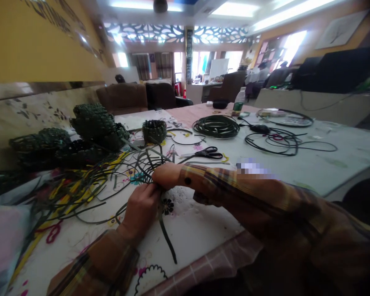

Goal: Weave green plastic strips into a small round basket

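Close together over the table, my left hand (142,209) and my right hand (167,175) meet at a cluster of dark green weaving strips (146,160). Both hands are closed on the strips, though the right fingertips are hidden behind the hand. Strips fan out upward and to the left from the grip. One loose strip end (167,238) hangs down toward the near edge. Black-handled scissors (208,153) lie just beyond my right hand. A small round woven basket (154,130) stands farther back.
Stacked green woven baskets (92,123) stand at the left, beside tangled green and yellow strips (77,193). Farther back lie a coil of green strip (217,126), a black cable (271,142) and a plastic bottle (239,102). A patterned cover lies over the table (200,234).
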Demonstrator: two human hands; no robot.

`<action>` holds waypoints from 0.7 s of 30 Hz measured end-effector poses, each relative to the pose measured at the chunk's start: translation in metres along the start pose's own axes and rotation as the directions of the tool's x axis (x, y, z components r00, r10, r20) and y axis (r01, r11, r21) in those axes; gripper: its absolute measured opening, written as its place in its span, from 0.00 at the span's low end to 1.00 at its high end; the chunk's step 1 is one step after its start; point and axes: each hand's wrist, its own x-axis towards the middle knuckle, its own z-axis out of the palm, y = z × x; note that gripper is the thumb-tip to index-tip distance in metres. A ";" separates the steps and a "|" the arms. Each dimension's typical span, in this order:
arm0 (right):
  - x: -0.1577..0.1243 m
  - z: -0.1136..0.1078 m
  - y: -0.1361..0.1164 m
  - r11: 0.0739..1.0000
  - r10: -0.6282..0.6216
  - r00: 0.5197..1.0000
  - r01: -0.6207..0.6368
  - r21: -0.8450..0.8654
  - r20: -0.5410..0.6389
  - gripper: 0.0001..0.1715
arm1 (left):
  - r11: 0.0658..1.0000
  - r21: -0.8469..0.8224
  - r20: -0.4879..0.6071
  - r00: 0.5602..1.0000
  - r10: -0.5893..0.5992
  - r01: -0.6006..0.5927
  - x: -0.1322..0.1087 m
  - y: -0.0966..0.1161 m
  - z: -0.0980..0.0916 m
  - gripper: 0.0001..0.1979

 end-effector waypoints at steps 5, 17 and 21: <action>0.000 -0.011 -0.007 0.946 -0.094 0.934 0.191 -0.260 0.344 0.12 | 0.995 -0.103 0.021 1.000 -0.010 0.012 -0.004 -0.016 0.001 0.10; -0.001 -0.019 -0.005 0.697 -0.197 0.800 0.521 -0.492 0.567 0.12 | 0.978 -0.195 -0.023 0.997 -0.079 0.073 -0.005 -0.016 0.012 0.13; 0.000 -0.016 -0.001 0.703 -0.237 0.858 0.475 -0.530 0.455 0.09 | 0.979 -0.188 -0.005 0.997 -0.077 0.074 -0.005 -0.015 0.012 0.13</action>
